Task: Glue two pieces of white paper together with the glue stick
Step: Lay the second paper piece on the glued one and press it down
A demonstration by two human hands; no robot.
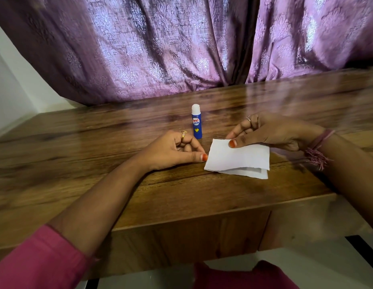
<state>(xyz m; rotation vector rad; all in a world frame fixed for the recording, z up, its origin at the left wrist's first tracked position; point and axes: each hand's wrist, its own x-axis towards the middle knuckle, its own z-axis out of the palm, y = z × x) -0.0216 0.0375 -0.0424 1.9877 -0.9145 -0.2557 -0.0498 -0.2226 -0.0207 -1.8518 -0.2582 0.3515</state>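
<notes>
Purple patterned curtains [160, 49] hang in heavy folds across the whole background, their hems bunching on the far edge of a wooden worktop [98, 163] with a dark, glossy grain. A strip of pale wall [12, 86] shows at the far left.

Both forearms reach in from the near edge, the left one in a pink sleeve [39, 261] pushed up past the wrist, the right one wearing a pinkish thread band with a tassel [318, 151] at the wrist.

Two pieces of white paper [237, 159] lie stacked on the worktop, right of centre, the upper sheet slightly offset so that the lower one peeks out along the near edge and right corner. The right hand [271, 132] pinches the far left corner of the upper sheet between its thumb on top and its fingers [233, 133] behind, lifting that edge a little. The left hand [173, 151] rests on the worktop just left of the paper, its fingers curled loosely inward and holding nothing, the thumb tip touching or almost touching the paper's left edge. Each hand wears a ring.

Behind the hands and between them, the glue stick [196, 122] stands upright on the worktop, a blue tube with its white top uppermost, apart from both hands and from the paper.
</notes>
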